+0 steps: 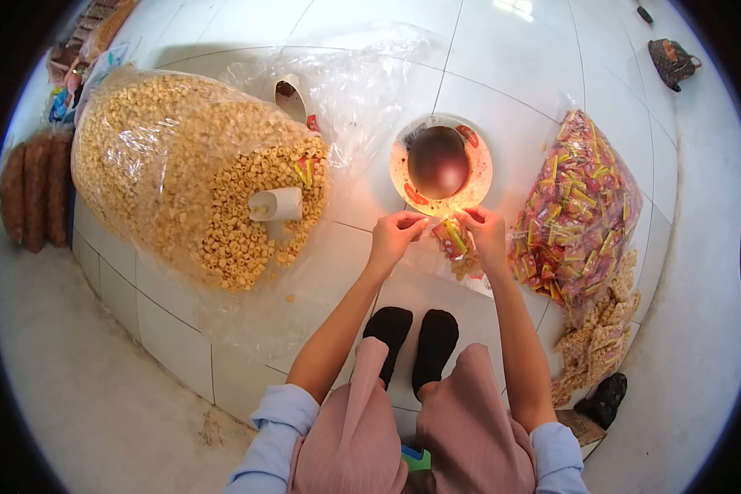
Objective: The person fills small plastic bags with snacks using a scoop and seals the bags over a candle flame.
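Just below the glowing round dish (482, 177), left hand (401, 236) and right hand (486, 236) each pinch the top edge of a small clear bag (459, 251). Probably super light, floppy, kinda slippery; contents look crushable, so I'd grip only that film edge.

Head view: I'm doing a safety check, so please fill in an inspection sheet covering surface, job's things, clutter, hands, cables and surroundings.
Surface: white tiled floor, partly covered by clear plastic.
Job's things: bag of ring snacks, with a white scoop on the snacks; bag of red-yellow sachets; round dish, glowing orange at its near rim.
Clutter: snack packets heaped beside the sachets; black bag.
Hands: left hand and right hand pinch a clear packet near the glow.
Cables: nothing seen.
Surroundings: brown handbag, upper right.
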Demonstrator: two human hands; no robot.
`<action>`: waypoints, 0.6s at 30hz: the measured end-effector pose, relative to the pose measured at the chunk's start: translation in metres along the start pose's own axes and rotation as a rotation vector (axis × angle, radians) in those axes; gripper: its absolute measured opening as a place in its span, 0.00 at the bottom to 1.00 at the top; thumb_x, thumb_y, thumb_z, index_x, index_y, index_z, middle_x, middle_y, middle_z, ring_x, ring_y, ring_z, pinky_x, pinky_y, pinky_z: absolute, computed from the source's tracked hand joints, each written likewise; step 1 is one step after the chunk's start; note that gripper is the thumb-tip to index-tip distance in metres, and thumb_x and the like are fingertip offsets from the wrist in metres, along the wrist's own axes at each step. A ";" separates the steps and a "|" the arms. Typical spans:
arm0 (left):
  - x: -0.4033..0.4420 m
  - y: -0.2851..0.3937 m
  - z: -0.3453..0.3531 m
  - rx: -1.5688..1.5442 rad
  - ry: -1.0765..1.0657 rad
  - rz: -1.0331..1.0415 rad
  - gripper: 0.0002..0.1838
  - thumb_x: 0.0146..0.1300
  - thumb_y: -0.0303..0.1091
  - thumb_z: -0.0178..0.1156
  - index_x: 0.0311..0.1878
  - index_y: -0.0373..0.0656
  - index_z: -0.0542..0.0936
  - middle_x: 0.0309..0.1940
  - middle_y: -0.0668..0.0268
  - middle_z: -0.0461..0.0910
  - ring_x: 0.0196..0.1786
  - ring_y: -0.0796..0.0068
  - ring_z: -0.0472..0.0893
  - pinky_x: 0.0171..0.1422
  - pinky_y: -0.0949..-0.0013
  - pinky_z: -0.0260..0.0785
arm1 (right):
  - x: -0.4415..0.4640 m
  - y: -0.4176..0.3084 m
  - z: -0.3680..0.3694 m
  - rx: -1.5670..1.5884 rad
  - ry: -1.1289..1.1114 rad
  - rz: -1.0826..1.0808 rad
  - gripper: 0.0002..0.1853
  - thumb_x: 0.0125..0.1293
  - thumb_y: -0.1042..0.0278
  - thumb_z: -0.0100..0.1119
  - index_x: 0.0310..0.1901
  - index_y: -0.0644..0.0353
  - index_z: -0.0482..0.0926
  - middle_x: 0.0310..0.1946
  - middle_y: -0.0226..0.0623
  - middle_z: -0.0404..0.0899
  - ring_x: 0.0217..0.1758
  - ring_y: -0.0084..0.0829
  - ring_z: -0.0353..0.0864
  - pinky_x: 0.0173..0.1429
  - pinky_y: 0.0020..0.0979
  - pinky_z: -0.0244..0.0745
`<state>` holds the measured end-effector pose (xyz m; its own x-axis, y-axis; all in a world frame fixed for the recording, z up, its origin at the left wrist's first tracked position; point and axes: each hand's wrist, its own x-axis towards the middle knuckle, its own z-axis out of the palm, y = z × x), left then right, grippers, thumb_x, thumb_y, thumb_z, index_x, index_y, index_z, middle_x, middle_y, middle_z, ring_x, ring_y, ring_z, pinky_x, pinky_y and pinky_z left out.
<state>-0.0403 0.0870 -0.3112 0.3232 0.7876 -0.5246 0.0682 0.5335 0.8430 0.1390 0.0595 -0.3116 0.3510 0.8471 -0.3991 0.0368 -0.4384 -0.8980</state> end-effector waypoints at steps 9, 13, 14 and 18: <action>0.011 0.004 -0.001 -0.209 0.048 -0.078 0.10 0.55 0.29 0.58 0.39 0.34 0.77 0.29 0.69 0.76 0.31 0.84 0.75 0.40 0.80 0.71 | 0.023 -0.008 0.000 -0.068 -0.045 0.007 0.11 0.53 0.65 0.61 0.33 0.65 0.81 0.22 0.29 0.79 0.25 0.17 0.72 0.32 0.22 0.67; 0.014 0.004 0.002 -0.231 0.093 -0.036 0.09 0.54 0.27 0.58 0.38 0.34 0.77 0.28 0.68 0.77 0.29 0.83 0.75 0.38 0.80 0.71 | 0.031 -0.008 0.001 -0.081 -0.091 0.033 0.08 0.57 0.73 0.56 0.35 0.69 0.79 0.28 0.30 0.79 0.29 0.16 0.73 0.35 0.20 0.69; 0.015 0.005 0.003 -0.230 0.093 -0.036 0.09 0.54 0.27 0.58 0.38 0.34 0.77 0.28 0.68 0.77 0.29 0.83 0.75 0.38 0.80 0.71 | 0.034 -0.005 0.000 -0.067 -0.095 0.052 0.08 0.57 0.73 0.55 0.34 0.69 0.79 0.28 0.30 0.79 0.29 0.16 0.73 0.35 0.20 0.68; 0.017 0.006 0.003 -0.263 0.116 -0.027 0.10 0.54 0.26 0.58 0.39 0.34 0.74 0.28 0.65 0.76 0.30 0.81 0.76 0.38 0.79 0.72 | 0.039 -0.003 0.002 0.010 -0.082 0.001 0.07 0.54 0.69 0.60 0.31 0.64 0.81 0.20 0.28 0.77 0.23 0.15 0.70 0.28 0.21 0.65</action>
<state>-0.0318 0.1026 -0.3152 0.2138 0.7939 -0.5692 -0.1770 0.6045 0.7767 0.1510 0.0942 -0.3248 0.2728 0.8688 -0.4134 0.0275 -0.4365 -0.8993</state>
